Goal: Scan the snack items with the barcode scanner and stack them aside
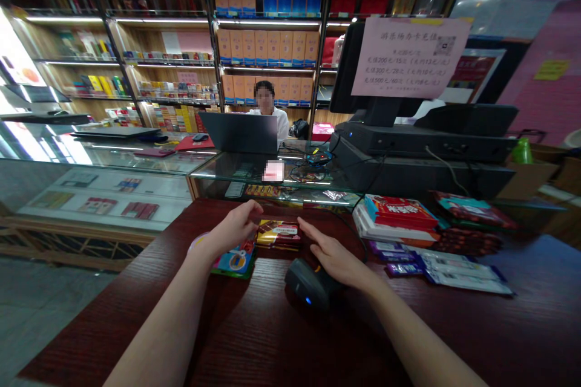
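Observation:
A small stack of yellow and dark red packets [279,234] lies on the dark wooden counter [254,338]. My left hand [236,228] is at the stack's left side, fingers bent and apart, above a blue colourful package [236,260]. At the right side, my right hand [329,251] has its fingers stretched out toward the stack, with nothing visible in it. Whether the fingertips touch the packets is hard to tell. A black handheld scanner [305,284] with a blue light lies just below my right hand.
Red and white boxes [402,213], purple packets [402,266] and silvery packets [465,269] lie to the right. Behind the counter's far edge is a glass case [227,166] with a laptop [242,132] and a seated person. A dark monitor [349,72] stands back right.

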Available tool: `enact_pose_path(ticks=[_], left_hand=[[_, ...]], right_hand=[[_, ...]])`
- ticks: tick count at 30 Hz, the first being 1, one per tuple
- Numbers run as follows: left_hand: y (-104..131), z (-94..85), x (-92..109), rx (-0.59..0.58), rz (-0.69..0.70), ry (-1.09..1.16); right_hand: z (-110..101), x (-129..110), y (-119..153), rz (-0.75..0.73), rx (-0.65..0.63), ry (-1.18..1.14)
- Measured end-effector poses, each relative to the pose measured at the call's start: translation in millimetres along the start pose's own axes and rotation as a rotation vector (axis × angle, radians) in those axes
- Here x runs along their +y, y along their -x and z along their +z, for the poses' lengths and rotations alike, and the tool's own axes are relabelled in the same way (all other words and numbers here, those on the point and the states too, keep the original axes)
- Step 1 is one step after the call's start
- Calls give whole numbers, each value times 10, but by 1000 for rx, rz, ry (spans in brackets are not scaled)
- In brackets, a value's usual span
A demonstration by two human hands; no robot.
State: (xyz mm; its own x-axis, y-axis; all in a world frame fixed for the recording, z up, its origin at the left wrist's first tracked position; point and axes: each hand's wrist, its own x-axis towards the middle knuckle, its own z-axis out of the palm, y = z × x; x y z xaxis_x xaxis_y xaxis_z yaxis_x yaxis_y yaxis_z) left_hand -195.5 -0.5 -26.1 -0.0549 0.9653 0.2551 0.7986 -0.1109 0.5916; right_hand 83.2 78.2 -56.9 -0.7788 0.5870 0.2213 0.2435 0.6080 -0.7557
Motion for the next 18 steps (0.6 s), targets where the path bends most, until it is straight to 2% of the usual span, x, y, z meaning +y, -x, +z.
enact_pose_path(ticks=[5, 8, 12, 15, 18], left_hand=[[9, -7, -8, 8, 7, -7], [13, 7, -76, -38, 45, -59], [6, 59, -209, -122, 90, -251], [-3, 104, -296, -115, 78, -411], [-5, 134, -354, -93, 93, -478]], right_hand=[[-20, -30, 2, -8, 11, 21], [-49, -34, -9, 31, 58, 132], [-60, 7, -26, 131, 93, 366], [-36, 34, -30, 167, 86, 461], [-10, 46, -30, 158, 72, 501]])
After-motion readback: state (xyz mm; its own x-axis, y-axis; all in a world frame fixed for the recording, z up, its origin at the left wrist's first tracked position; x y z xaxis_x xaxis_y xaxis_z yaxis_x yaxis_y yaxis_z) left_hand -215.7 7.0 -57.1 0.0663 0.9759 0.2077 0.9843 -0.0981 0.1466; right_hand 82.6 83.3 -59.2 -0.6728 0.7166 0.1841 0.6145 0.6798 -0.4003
